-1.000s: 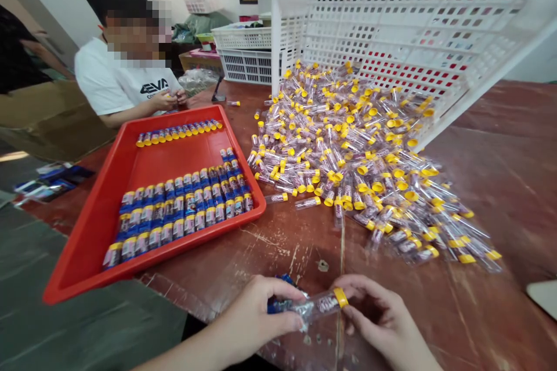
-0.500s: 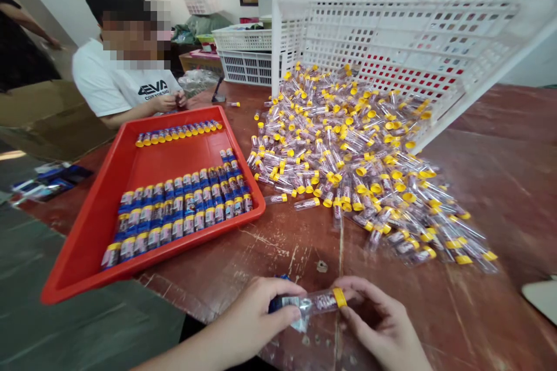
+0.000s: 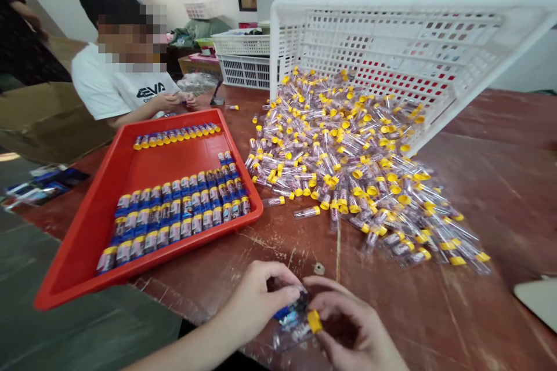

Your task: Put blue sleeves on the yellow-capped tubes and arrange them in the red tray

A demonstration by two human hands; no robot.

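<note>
At the near edge of the table, my left hand (image 3: pixel 256 295) is closed, pinching a dark blue, shiny printed wrapper (image 3: pixel 287 312) between thumb and fingers. My right hand (image 3: pixel 359 324) grips a clear plastic tube (image 3: pixel 296 333) by its yellow cap end (image 3: pixel 314 321). The tube points left, just below the wrapper, with printed marks showing through its wall. The two hands are close together, and the right fingertips come right up to the wrapper. My palm and fingers hide part of the wrapper.
A red tray (image 3: pixel 174 255) with rows of blue-wrapped, yellow-capped tubes stands at left. Many clear yellow-capped tubes (image 3: pixel 339 145) spill from a tipped white basket (image 3: pixel 391 17). Across the table sits a co-worker (image 3: pixel 108 81) with both hands raised. Blue printed packets (image 3: pixel 47 182) lie at far left.
My right hand has moved left and down with the tube, which now sits below the wrapper instead of end-on to it. My left hand has turned slightly, showing more of the wrapper.
</note>
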